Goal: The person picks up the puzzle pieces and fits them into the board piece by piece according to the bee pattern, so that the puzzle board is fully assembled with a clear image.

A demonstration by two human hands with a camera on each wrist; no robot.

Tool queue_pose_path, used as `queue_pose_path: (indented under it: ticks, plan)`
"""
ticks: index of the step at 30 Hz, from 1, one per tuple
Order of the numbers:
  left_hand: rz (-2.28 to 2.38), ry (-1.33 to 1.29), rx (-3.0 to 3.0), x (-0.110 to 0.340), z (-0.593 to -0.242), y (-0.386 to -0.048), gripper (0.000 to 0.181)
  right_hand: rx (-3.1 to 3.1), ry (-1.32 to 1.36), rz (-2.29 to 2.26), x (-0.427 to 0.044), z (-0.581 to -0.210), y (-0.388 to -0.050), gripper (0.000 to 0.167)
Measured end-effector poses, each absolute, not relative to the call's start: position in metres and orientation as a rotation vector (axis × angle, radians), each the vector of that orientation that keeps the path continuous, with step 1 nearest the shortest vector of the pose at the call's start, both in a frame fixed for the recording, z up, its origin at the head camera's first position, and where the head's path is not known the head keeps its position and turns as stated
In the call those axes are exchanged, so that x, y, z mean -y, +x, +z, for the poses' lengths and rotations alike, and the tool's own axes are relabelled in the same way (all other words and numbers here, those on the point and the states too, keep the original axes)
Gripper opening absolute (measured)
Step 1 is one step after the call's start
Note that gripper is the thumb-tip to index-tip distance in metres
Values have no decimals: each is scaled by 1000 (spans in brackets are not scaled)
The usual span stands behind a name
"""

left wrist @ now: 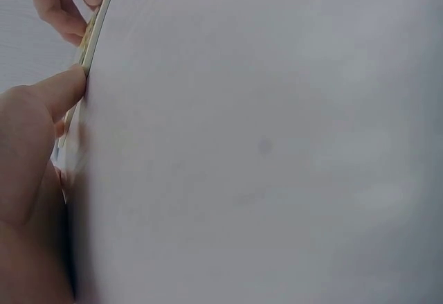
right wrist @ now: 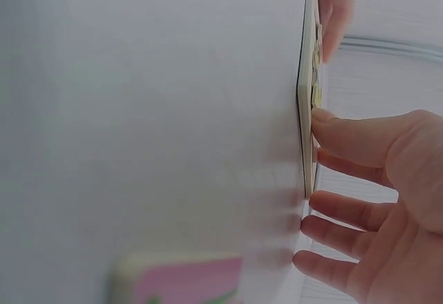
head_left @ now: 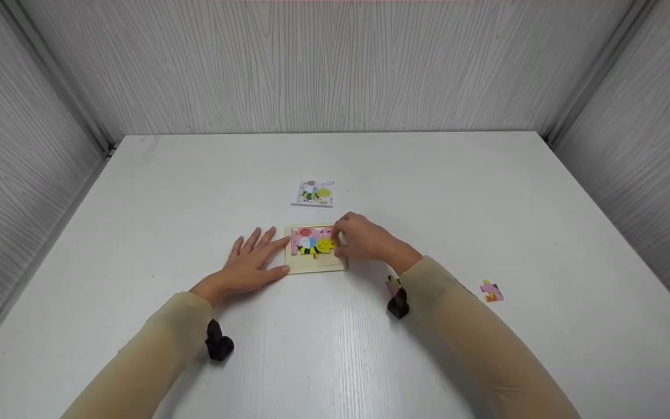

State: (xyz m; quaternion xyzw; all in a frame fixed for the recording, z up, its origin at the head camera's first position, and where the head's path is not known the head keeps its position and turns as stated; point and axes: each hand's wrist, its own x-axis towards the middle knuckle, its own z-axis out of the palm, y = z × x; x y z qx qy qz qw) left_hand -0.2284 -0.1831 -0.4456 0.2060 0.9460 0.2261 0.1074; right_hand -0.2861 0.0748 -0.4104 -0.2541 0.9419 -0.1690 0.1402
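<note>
A pale wooden puzzle board point(head_left: 306, 266) lies on the white table, its upper part filled with pieces showing a yellow-and-black bee on pink. Along the board's left edge rests my left hand point(head_left: 249, 267), fingers spread and straight, with thumb and index finger touching the frame. My right hand point(head_left: 364, 238) is at the board's right side. Its thumb and index finger pinch a puzzle piece point(right wrist: 314, 156), mostly hidden by the fingers, down at the board's surface. In the right wrist view, the other fingers of the right hand reach past the board's edge.
Behind the board lies a square picture card point(head_left: 314, 194) with the same bee design. One loose puzzle piece point(head_left: 491, 291) lies to the right of my right forearm. Another loose piece point(head_left: 392, 286) is partly covered by the right wrist camera point(head_left: 398, 305). Grey wood-grain panels point(head_left: 335, 64) enclose the table.
</note>
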Motion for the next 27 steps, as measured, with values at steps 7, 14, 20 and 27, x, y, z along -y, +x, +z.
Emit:
queue_pose_path:
  ticks: [7, 14, 20, 27]
  plan:
    - [666, 610, -2779, 183, -445, -229, 68, -2736, -759, -438, -75, -411, -284, 29]
    - [659, 609, -2781, 183, -446, -230, 69, -2736, -809, -411, -76, -409, -280, 29]
    - [658, 607, -2774, 182, -447, -230, 69, -2730, -869, -409, -77, -410, -280, 28]
    - [642, 573, -2773, 181, -447, -231, 70, -2712, -843, -446, -76, -409, -281, 27]
